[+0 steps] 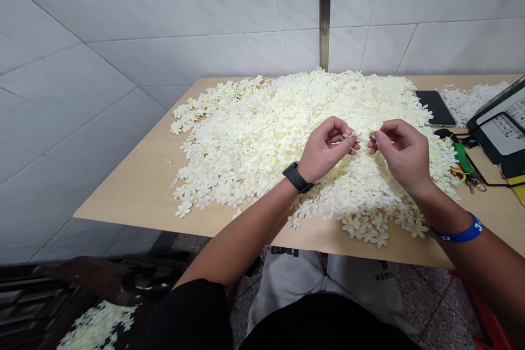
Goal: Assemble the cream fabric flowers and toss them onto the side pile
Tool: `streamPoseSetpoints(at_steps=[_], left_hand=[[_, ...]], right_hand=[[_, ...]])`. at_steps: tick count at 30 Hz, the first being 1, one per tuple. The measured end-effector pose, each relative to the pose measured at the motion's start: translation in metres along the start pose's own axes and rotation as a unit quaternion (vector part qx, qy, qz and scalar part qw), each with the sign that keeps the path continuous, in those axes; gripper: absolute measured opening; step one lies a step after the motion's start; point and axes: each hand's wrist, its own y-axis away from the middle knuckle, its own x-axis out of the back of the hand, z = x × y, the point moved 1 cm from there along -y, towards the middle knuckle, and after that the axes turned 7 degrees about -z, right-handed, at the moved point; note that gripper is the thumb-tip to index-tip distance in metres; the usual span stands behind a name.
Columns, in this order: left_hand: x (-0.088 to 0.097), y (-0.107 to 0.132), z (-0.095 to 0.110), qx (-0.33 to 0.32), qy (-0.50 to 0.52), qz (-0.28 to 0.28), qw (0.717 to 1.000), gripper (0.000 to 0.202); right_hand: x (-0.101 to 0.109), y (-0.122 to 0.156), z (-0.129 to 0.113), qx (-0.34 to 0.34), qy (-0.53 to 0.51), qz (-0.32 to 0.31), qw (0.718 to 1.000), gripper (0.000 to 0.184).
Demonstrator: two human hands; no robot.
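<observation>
Pinching a small cream blossom (363, 134) between the fingertips of both hands, just above the middle of a broad heap of cream-white fabric flowers (262, 142); it is too small to tell whether the hands share one blossom or each has its own. The left hand (324, 147) is closed to a tight pinch, with a black watch (296, 176) on its wrist. The right hand (404, 156) makes the same pinch, a blue wristband (461, 232) further down its forearm. The heap covers most of a pale wooden table (123, 208) and spills toward its near edge. Right of the heap lie a black phone (435, 108), a smaller pile of white flowers (470, 101), a green strap with keys (463, 159) and a dark folder holding a printed sheet (502, 126). White tiles (82, 93) line the wall behind, a metal strip (325, 11) running down them. More blossoms (98, 328) lie low on the left, on something dark
</observation>
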Motion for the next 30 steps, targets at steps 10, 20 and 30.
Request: streamPoseSetpoints(at_steps=[10,20,30], left_hand=[[0.003,-0.001,-0.002,0.049,-0.075,0.065,0.994,0.020],[0.007,0.001,-0.003,-0.120,-0.372,0.075,0.917,0.026],[0.006,0.001,-0.005,-0.260,-0.350,0.046,0.899,0.008]], right_hand=[[0.000,0.004,0.005,0.099,0.169,0.018,0.981,0.003],[-0.002,0.003,0.000,0.101,0.160,-0.019,0.982,0.013],[-0.003,0.004,-0.001,0.086,0.088,-0.033,0.992,0.014]])
